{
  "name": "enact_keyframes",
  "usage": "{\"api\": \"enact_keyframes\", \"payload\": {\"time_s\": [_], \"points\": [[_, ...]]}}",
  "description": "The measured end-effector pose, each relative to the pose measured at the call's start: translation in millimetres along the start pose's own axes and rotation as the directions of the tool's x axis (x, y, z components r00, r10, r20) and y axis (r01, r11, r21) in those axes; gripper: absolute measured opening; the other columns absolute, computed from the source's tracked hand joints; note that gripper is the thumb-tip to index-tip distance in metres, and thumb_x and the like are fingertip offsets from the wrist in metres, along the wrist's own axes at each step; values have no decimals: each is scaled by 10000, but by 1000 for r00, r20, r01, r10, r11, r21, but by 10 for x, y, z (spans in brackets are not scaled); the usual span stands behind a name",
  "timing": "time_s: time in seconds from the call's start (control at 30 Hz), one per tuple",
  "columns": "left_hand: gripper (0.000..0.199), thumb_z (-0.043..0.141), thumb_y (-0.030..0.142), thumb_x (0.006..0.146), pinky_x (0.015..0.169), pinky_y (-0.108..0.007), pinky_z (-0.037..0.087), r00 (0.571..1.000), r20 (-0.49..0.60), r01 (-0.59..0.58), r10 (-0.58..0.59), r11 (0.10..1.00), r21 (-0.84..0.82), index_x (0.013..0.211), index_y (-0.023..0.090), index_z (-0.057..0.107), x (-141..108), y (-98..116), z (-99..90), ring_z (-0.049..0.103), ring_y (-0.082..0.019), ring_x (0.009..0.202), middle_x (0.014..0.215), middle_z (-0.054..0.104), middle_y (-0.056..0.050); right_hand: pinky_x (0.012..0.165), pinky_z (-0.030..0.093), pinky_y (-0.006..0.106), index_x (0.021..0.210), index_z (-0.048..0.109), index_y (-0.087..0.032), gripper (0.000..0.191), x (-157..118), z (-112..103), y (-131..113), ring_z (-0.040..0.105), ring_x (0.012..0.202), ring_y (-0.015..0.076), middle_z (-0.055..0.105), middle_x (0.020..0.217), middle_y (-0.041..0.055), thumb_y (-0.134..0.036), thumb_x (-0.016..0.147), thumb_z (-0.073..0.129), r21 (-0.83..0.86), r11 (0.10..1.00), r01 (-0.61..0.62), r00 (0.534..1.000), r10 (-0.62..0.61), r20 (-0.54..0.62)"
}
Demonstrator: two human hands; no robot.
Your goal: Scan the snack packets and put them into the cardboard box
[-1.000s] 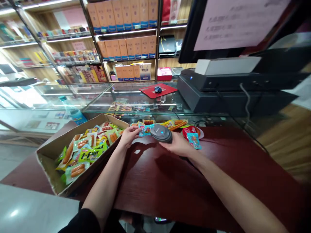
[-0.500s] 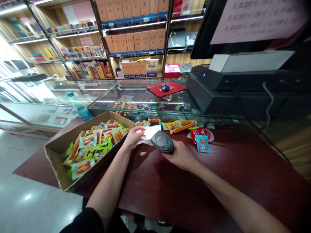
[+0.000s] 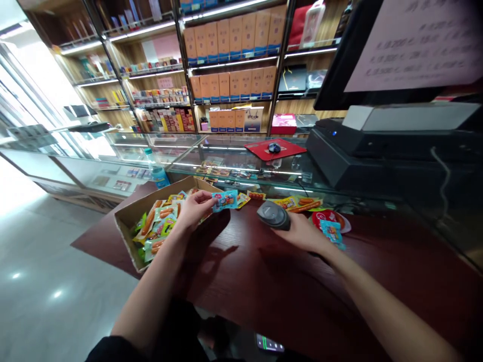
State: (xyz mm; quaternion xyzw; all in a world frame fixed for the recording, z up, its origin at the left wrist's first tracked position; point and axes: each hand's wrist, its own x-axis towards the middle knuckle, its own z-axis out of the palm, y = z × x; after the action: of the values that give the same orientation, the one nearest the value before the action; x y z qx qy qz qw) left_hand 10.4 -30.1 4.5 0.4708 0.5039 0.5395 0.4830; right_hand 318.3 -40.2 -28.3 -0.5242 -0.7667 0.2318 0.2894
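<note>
My left hand (image 3: 196,207) pinches one end of a small blue snack packet (image 3: 225,199), held up just right of an open cardboard box (image 3: 130,246). Inside the box lie several packaged sausages (image 3: 165,213), partly hidden by my left arm. My right hand (image 3: 302,232) is wrapped round the handle of a dark barcode scanner (image 3: 274,215), whose head points left over the brown table. A gap separates scanner and packet. To the right of my right hand, another blue packet (image 3: 331,230) lies against a red round package (image 3: 323,218).
Sausage packets (image 3: 307,203) lie along the table's back edge, below a glass counter. On that counter stand a teal bottle (image 3: 157,171), a mouse (image 3: 274,148) on a red mat (image 3: 256,147), and a dark register (image 3: 347,156). A lit phone (image 3: 269,343) shows below the table's front edge.
My left hand has lifted the packet left, away from the scanner, and its blue printed face now shows. The bright light on it is gone. The view has shifted left.
</note>
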Motion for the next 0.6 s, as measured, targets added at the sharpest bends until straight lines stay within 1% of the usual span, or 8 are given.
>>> {"api": "enact_keyframes", "payload": {"time_s": [0.17,0.23,0.3,0.37,0.43,0.47,0.53,0.6], "points": [[394,852,368,526,515,-166,446,986,-161,-28,44,995,100,758,142,628,-137,163,-697,555,-67,561,669,615,26,767,516,335,1052,691,-159,371,114,-129,-125,689,906,277,743,965,70,-333,724,671,-82,996,41,998,-38,42],[396,854,369,523,519,-167,448,977,-207,-25,48,993,111,757,143,628,-180,168,-910,564,-73,573,680,620,19,766,516,328,1051,688,-154,362,139,-128,-164,687,903,269,743,968,67,-322,732,664,-70,995,73,995,-68,70],[409,858,376,508,537,-186,467,970,-238,-13,39,994,110,755,143,629,-219,140,-1061,583,-90,590,697,636,6,776,519,330,1047,687,-151,351,149,-88,-204,686,894,263,744,965,60,-296,729,663,-45,993,107,991,-102,89],[434,859,392,494,559,-212,484,968,-251,-3,29,995,103,773,143,640,-252,96,-1167,604,-111,609,731,664,-15,786,525,337,1048,686,-153,349,146,-21,-256,685,888,261,744,961,52,-273,721,666,-5,991,133,986,-132,106],[445,850,412,504,587,-232,492,961,-271,-20,55,991,129,800,141,658,-282,63,-1243,619,-126,631,759,688,-36,797,531,348,1050,685,-164,341,134,52,-319,684,893,261,742,959,41,-263,725,664,52,986,155,977,-161,143],[438,843,416,518,603,-237,493,952,-293,-44,94,984,173,808,139,669,-296,59,-1270,623,-131,643,765,696,-44,805,533,354,1053,684,-170,337,125,84,-351,684,900,260,741,962,37,-264,730,663,85,983,162,971,-174,161],[398,822,415,559,638,-241,492,914,-345,-113,216,949,294,816,143,688,-324,81,-1280,630,-140,668,766,704,-50,822,535,362,1070,677,-181,339,108,125,-401,681,920,259,738,983,33,-271,743,660,141,976,167,963,-192,190],[342,793,408,609,667,-245,493,877,-354,-172,324,902,397,815,151,700,-340,128,-1200,639,-150,699,776,709,-51,822,535,356,1085,668,-186,345,94,129,-417,678,929,255,734,999,31,-276,751,657,159,974,162,961,-193,200]]}}
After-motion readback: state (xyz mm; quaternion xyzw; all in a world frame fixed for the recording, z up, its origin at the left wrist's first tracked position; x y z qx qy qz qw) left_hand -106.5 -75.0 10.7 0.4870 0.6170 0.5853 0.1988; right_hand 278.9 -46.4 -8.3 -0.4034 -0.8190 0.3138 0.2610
